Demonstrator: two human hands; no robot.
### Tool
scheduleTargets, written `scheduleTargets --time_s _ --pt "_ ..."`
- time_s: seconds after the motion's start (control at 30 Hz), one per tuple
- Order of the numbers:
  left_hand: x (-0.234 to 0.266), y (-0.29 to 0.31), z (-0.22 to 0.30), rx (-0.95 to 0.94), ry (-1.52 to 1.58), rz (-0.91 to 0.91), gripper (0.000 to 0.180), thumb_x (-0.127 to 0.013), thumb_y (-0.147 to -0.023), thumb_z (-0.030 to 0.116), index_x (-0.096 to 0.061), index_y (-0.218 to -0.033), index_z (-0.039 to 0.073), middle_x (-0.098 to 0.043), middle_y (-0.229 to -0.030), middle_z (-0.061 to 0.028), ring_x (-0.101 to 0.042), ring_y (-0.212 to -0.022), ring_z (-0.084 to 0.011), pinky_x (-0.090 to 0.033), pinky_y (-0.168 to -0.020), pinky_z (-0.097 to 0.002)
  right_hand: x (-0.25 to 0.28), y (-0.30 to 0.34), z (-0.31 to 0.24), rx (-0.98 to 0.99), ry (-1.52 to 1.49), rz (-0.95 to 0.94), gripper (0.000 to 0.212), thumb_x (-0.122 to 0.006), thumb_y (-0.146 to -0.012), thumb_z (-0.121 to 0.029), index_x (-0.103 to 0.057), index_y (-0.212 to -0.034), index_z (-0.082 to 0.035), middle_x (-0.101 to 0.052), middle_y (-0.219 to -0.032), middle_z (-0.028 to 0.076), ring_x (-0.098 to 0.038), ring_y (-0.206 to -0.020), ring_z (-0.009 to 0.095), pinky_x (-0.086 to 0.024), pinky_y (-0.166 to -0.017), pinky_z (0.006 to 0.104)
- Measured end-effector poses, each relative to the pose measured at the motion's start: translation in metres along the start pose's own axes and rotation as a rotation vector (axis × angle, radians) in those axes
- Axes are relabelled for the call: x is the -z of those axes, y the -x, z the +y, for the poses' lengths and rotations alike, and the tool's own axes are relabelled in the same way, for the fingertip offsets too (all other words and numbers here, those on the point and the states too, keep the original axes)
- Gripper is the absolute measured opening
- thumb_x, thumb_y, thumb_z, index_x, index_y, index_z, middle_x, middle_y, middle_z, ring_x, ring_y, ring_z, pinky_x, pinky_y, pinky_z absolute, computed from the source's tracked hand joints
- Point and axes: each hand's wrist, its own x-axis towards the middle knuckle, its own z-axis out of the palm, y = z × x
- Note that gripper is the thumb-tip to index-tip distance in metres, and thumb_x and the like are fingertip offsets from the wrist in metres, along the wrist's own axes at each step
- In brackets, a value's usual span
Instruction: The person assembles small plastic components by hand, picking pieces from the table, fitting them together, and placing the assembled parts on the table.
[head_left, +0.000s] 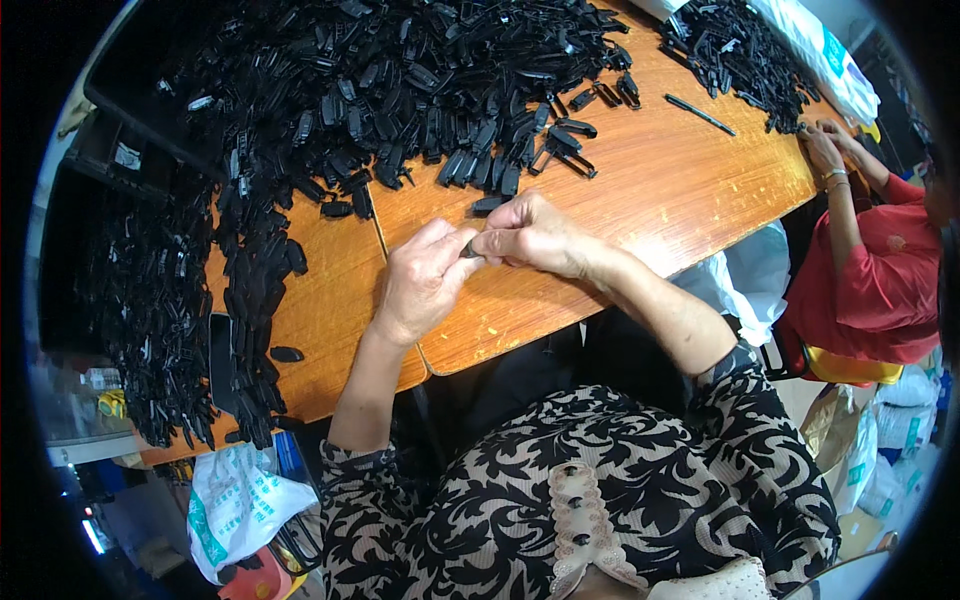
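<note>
My left hand [422,282] and my right hand [535,238] meet above the near part of the wooden table [620,215]. Pinched between their fingertips is a small black plastic part [469,249], mostly covered by the fingers, so its full shape is hidden. Just beyond my right hand lies another black part [487,206]. A large heap of similar black plastic pieces [370,90] spreads over the far side, several of them long and rounded. Some slim U-shaped black frames [565,155] rest at the heap's right edge.
More black pieces [250,300] run down the left, beside a dark flat phone-like slab [221,360]. A pen [700,115] lies at the far right, near a second heap [735,60]. A co-worker in red [870,270] sits there. White bags [245,505] hang below the left edge.
</note>
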Motion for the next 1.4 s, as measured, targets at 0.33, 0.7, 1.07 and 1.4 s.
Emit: scheduleTargets --time_s 0.33,0.7,1.07,1.4 --pt "0.011 -0.007 0.002 0.158 0.494 -0.046 0.033 -0.072 -0.075 -0.010 -0.074 -0.107 0.000 -0.072 -0.095 -0.0093 -0.066 -0.081 -0.0133 -0.053 -0.069 -0.0249 0.014 0.011 0.013 0.123 -0.134 -0.200 0.037 -0.076 -0.088 -0.039 -0.069 -0.098 -0.004 -0.066 -0.075 0.003 -0.056 -0.062 0.010 -0.043 -0.056 0.0248" --pt "0.037 -0.002 -0.001 0.532 0.448 -0.165 0.023 -0.075 -0.076 0.000 -0.076 -0.099 0.002 -0.071 -0.086 -0.0060 -0.063 -0.079 -0.0082 -0.047 -0.069 -0.0219 0.013 0.017 0.024 0.471 0.293 0.218 0.028 -0.069 -0.094 -0.030 -0.069 -0.092 -0.002 -0.067 -0.079 0.009 -0.066 -0.075 0.021 -0.053 -0.063 0.0339" --pt "0.096 0.026 0.016 0.343 -0.519 0.073 0.026 -0.074 -0.075 0.006 -0.072 -0.101 0.001 -0.070 -0.106 -0.0151 -0.063 -0.102 -0.0324 -0.050 -0.088 -0.0396 0.040 -0.012 0.036 0.826 1.236 0.712 0.019 -0.074 -0.075 -0.011 -0.067 -0.091 -0.004 -0.059 -0.085 0.010 -0.056 -0.085 0.030 -0.050 -0.073 0.0404" --pt "-0.017 -0.044 0.018 0.051 -0.441 -0.196 0.038 -0.066 -0.086 0.000 -0.058 -0.123 0.000 -0.064 -0.109 -0.0194 -0.064 -0.099 -0.0353 -0.053 -0.087 -0.0431 0.039 -0.003 0.035 0.757 1.082 0.608 0.023 -0.077 -0.077 -0.011 -0.069 -0.099 -0.008 -0.060 -0.089 0.009 -0.054 -0.086 0.030 -0.048 -0.075 0.0406"
